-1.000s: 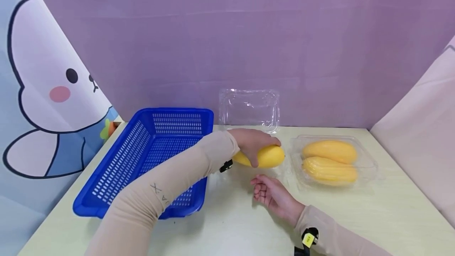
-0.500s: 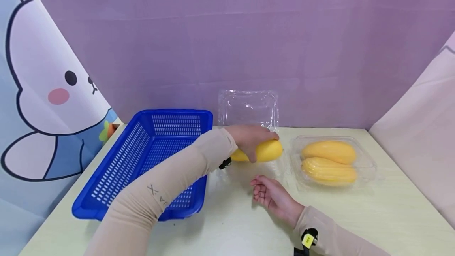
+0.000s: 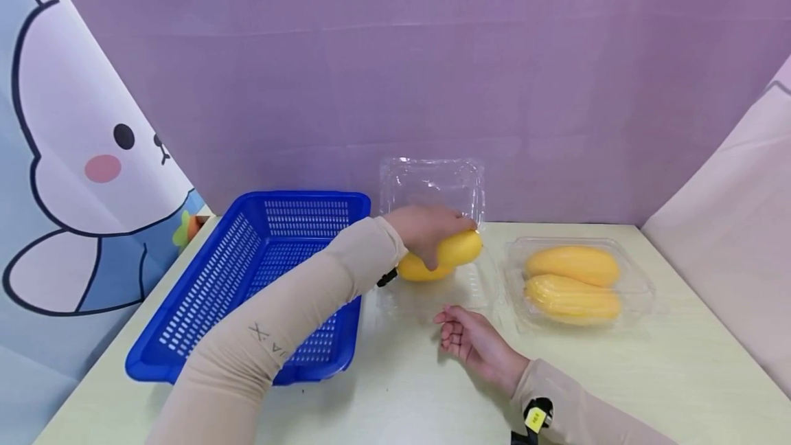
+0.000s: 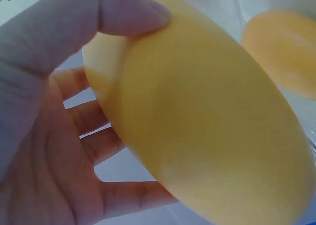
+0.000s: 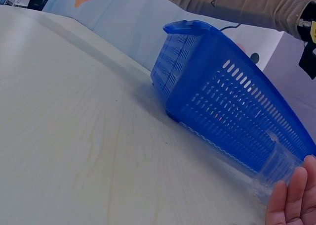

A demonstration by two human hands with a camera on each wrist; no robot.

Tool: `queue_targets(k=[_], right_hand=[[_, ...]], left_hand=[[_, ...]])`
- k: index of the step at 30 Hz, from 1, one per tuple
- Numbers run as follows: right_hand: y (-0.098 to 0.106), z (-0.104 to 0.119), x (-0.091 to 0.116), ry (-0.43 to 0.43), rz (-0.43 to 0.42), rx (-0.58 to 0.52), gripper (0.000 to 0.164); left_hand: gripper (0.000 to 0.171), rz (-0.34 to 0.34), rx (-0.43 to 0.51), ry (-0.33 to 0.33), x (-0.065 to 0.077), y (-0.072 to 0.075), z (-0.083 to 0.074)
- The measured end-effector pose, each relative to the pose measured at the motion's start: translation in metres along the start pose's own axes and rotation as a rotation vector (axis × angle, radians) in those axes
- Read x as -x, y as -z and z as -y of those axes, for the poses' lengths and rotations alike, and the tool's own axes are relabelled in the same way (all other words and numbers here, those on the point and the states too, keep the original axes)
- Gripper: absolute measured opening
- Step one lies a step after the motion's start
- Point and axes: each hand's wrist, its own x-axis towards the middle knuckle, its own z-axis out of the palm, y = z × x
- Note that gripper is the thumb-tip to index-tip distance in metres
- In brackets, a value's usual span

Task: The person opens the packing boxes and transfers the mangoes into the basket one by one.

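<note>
Left hand (image 3: 425,229) grips one yellow fruit (image 3: 461,248), long axis roughly along the back edge of the bench (image 3: 395,390), just above its twin (image 3: 413,270) at the open clear box (image 3: 454,174), while the right hand (image 3: 477,345), loosely curled and holding nothing, rests nearer the front edge.

Yellow fruit (image 3: 461,248), smooth plump oval, lifted in my left hand (image 3: 429,229); thumb one side, fingers other; long axis tilted, free end pointing to 2 o'clock. Second yellow fruit (image 3: 420,271) lower, at its 8 o'clock, partly hidden; cannot tell if touching. Clear plastic box (image 3: 454,294) beneath, at my 12 o'clock, open, lid (image 3: 432,174) upright at far edge.
</note>
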Motion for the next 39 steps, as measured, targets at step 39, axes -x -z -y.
queue_targets(k=[39], right_hand=[[0.002, 0.005, -0.002, -0.005, -0.030, -0.013, 0.026]], left_hand=[[0.080, -0.142, 0.132, 0.033, 0.059, 0.006, 0.071]])
